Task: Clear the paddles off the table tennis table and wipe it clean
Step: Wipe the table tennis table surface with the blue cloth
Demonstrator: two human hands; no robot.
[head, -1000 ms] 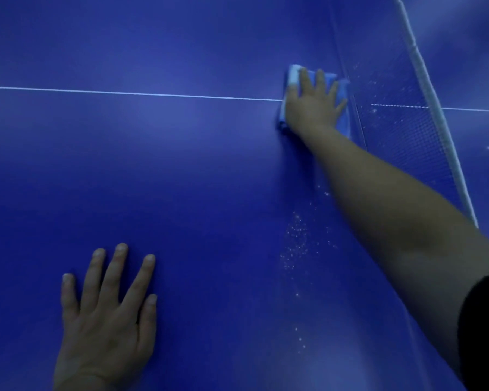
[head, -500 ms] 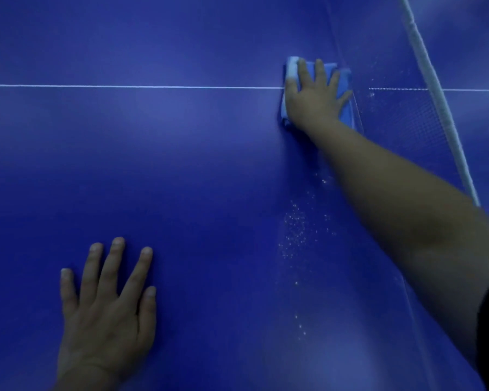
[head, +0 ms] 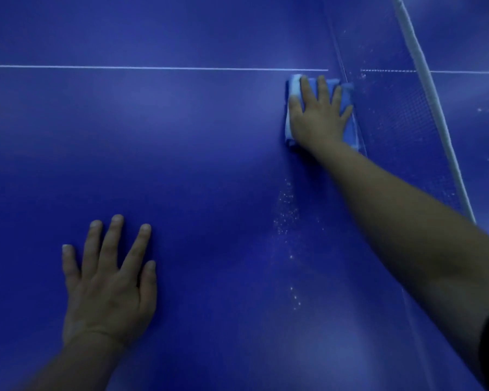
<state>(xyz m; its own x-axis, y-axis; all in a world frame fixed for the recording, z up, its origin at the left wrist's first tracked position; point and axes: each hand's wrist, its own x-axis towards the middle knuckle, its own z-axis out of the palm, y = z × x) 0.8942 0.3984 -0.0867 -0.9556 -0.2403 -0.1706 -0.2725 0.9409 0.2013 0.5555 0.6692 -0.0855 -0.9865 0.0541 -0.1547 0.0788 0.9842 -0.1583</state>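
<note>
Your left hand [head: 108, 280] is lying flat, fingers spread, on blue table tennis table [head: 195, 165]. White specks [head: 287, 215] are lying mid-surface. Your right hand [head: 318, 117], fingers straight, is pressing blue cloth [head: 347, 128] just beside net [head: 407, 122], below centre line [head: 153, 68].

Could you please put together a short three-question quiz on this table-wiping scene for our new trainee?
1. True or false: the right hand presses the blue cloth flat on the table with straight fingers.
2. Where does the left hand rest? A) on the net B) flat on the table, apart from the cloth C) on the cloth
3. Fill in: the white specks lie on the table surface between the cloth and the ____ edge of the picture.

Key
1. True.
2. B.
3. Lower. They lie nearer the person than the cloth, beside the net.
</note>
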